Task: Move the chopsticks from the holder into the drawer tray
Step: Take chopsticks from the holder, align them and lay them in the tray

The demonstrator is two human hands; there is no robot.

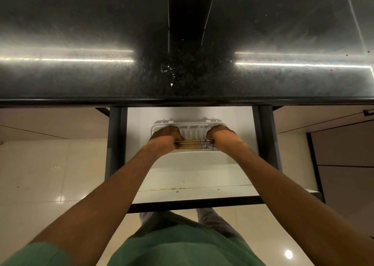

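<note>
i see both hands down in the open drawer (192,170), just below the front edge of the dark table (81,79). the left hand (166,137) and right hand (219,136) each curl round one end of a bundle of chopsticks (190,145), held level and crosswise at the near rim of the white tray (194,127); i cannot tell if it touches. bare drawer floor lies nearer me. the black holder (190,12) stands far back on the table.
</note>
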